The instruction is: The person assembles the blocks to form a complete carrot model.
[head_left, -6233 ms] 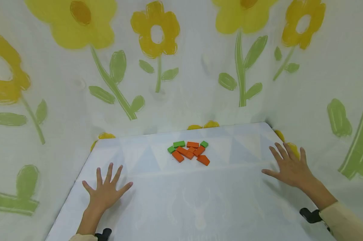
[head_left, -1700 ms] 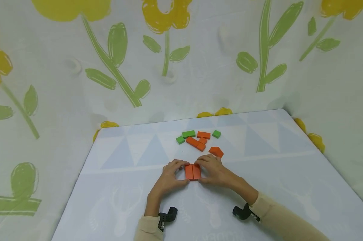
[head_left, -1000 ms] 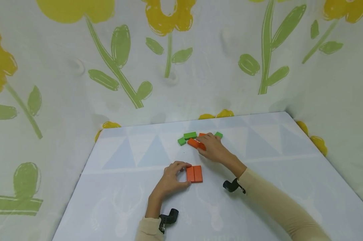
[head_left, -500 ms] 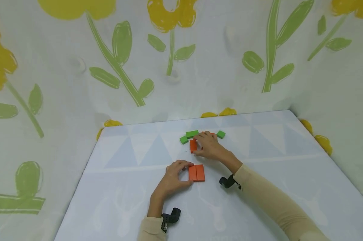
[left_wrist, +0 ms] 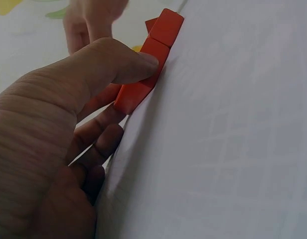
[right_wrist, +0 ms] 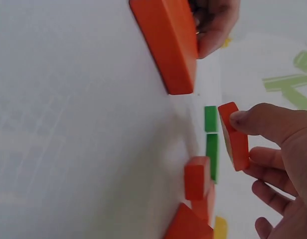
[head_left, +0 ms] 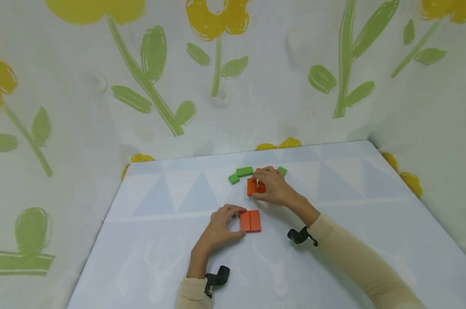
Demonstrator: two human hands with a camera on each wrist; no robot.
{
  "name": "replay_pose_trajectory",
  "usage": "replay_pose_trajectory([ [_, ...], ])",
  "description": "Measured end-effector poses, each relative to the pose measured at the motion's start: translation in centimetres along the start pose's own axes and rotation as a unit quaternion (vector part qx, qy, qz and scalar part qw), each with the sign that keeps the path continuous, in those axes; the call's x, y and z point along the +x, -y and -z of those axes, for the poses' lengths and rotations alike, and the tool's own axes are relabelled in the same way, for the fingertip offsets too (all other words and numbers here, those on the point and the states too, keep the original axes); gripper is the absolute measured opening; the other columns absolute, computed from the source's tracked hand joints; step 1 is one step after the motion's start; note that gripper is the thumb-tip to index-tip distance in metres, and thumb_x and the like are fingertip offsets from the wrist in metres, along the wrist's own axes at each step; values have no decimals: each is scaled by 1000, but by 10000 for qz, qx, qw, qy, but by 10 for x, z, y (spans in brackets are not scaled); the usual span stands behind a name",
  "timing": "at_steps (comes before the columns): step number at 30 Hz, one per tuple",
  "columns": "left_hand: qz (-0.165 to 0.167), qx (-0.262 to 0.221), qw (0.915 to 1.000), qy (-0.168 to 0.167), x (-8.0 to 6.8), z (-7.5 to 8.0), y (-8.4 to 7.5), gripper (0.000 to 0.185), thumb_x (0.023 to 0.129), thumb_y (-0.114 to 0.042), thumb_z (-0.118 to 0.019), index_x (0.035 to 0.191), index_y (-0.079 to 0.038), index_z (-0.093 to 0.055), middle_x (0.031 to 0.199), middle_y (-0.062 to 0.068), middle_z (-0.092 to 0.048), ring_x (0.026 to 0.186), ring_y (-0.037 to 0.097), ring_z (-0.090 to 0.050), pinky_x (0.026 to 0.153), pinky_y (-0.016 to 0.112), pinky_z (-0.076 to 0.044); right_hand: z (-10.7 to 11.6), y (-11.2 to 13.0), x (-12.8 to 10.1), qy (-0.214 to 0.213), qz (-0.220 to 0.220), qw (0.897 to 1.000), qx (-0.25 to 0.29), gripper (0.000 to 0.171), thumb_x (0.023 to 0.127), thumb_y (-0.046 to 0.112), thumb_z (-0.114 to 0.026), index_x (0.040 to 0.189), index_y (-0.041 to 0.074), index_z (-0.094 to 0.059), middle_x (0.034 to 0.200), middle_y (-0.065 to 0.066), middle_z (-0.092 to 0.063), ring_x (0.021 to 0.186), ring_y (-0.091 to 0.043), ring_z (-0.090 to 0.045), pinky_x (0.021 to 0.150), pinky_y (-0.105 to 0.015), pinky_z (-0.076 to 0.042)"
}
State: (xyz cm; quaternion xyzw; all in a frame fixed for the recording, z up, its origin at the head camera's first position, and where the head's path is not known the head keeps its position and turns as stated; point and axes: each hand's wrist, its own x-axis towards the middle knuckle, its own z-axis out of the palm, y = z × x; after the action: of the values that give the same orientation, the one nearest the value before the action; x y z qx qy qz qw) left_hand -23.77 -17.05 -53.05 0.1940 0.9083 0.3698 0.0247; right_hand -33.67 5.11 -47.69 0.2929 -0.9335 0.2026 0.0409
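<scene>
Two long orange blocks [head_left: 250, 221] lie side by side as a pair on the pale blue table [head_left: 159, 257]. My left hand [head_left: 236, 221] pinches the pair's left side, with the thumb on its near edge [left_wrist: 143, 82]. A little farther back, my right hand [head_left: 257, 185] grips another long orange block [head_left: 251, 186] between thumb and fingers. In the right wrist view that block [right_wrist: 234, 137] stands tilted, a little off the table. A small orange block [right_wrist: 197, 177] and an orange house-shaped piece [right_wrist: 186, 225] lie by it.
Green blocks lie behind my right hand: a long one [head_left: 244, 171], a small one [head_left: 233, 178] and another small one [head_left: 282, 171]. Flowered cloth walls [head_left: 101, 107] close in the table at the left, back and right.
My right hand left the orange pair, reached back to the loose blocks, took a long orange block and turned it lengthwise. My left hand stays on the pair.
</scene>
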Motion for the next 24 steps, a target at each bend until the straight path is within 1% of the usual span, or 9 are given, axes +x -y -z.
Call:
replay_pose_trajectory([
  [4, 10, 28, 10000, 22, 1, 1, 1, 53, 73, -36, -72, 122, -37, -52, 118, -18, -46, 102, 4, -43, 93, 39, -27, 14, 1, -16, -195, 70, 9998, 73, 48, 75, 38, -72, 116, 17, -59, 120, 3, -56, 116, -19, -38, 91, -48, -23],
  [6, 12, 41, 10000, 31, 1, 1, 1, 53, 73, -36, -72, 122, -37, -51, 117, -18, -46, 102, 3, -43, 93, 39, -27, 19, 1, -25, -230, 103, 9994, 241, 47, 76, 37, -71, 117, 17, -59, 118, 4, -57, 115, -18, -38, 91, -47, -23],
  [11, 57, -34, 10000, 26, 0, -1, 0, 53, 73, -35, -73, 122, -37, -52, 116, -17, -47, 101, 4, -43, 93, 40, -28, 26, 2, -49, -275, 213, 9984, 457, 47, 76, 36, -71, 118, 18, -59, 116, 8, -57, 113, -13, -38, 88, -45, -24],
  [17, 123, -68, 9999, 42, 0, -2, -1, 54, 73, -35, -73, 122, -39, -51, 117, -18, -46, 102, 4, -42, 93, 41, -29, 25, 7, -75, -325, 331, 9977, 488, 47, 73, 36, -74, 115, 20, -60, 117, 12, -55, 114, -11, -39, 87, -42, -26],
  [21, 134, -50, 9999, 74, -1, -1, -1, 54, 73, -36, -73, 122, -40, -50, 118, -19, -45, 104, 5, -42, 94, 42, -29, 23, 9, -89, -273, 410, 9970, 592, 47, 73, 35, -75, 115, 21, -60, 119, 13, -54, 115, -10, -38, 88, -42, -26],
  [24, 140, 5, 9999, 61, 0, 0, -1, 53, 73, -37, -72, 121, -41, -50, 116, -19, -46, 102, 4, -42, 94, 41, -30, 19, 10, -96, -198, 421, 9966, 679, 47, 73, 35, -75, 116, 22, -59, 120, 13, -53, 116, -9, -37, 88, -42, -25],
])
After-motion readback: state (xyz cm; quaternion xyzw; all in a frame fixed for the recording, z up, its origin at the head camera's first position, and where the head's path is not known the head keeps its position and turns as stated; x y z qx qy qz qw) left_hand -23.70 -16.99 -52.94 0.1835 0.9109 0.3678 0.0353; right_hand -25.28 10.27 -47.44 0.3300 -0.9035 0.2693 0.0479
